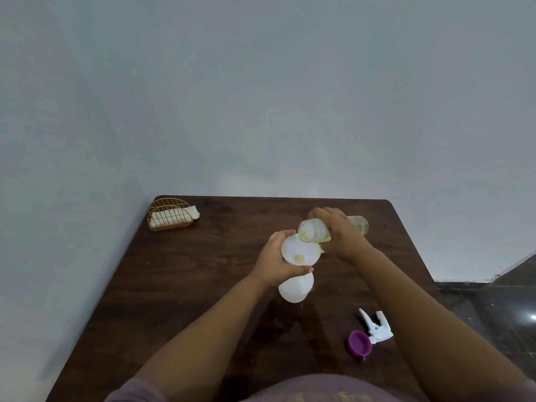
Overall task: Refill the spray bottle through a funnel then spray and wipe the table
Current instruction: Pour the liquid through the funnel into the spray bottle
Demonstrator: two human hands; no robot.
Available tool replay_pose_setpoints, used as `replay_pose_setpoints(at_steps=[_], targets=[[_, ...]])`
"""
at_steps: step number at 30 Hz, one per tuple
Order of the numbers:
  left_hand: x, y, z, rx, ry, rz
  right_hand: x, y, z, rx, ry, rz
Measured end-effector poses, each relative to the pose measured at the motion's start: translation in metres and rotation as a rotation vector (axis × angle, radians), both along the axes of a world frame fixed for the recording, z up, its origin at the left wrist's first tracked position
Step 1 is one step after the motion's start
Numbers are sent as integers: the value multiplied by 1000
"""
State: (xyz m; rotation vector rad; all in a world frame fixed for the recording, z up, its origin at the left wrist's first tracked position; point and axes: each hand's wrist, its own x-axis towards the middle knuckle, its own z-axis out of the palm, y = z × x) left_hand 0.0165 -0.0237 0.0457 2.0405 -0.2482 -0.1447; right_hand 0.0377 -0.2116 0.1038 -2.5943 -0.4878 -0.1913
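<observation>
Refilling under way at a dark wooden table [203,285]: the left hand [275,264] wraps its fingers round the neck of a white spray bottle [295,288], steadying a white funnel [300,250] seated in its mouth. The right hand [338,230] grips a clear refill bottle [356,224] of yellowish liquid, tipped nearly flat with its open mouth just over the funnel's far rim. A small pool of liquid shows at the funnel's throat.

Near the right edge of the table lie the white trigger head [377,329] and, touching it, a purple cap [359,343], both well apart from the bottle. A gold wire holder [169,214] with white napkins stands at the far left corner.

By this view the job is in its first step, pouring; spraying and wiping are yet to come. Next, by judgement, the pour needs a steady tilt that the funnel can drain, then the funnel lifted out and the trigger head screwed on. The level inside the opaque bottle cannot be told, so overfilling is the risk.
</observation>
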Motion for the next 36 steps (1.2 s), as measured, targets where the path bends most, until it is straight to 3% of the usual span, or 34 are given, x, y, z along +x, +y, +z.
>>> replay_pose_setpoints(at_steps=[36], targets=[[0, 2, 6, 38, 5, -23, 4, -3, 10, -39, -58, 26]])
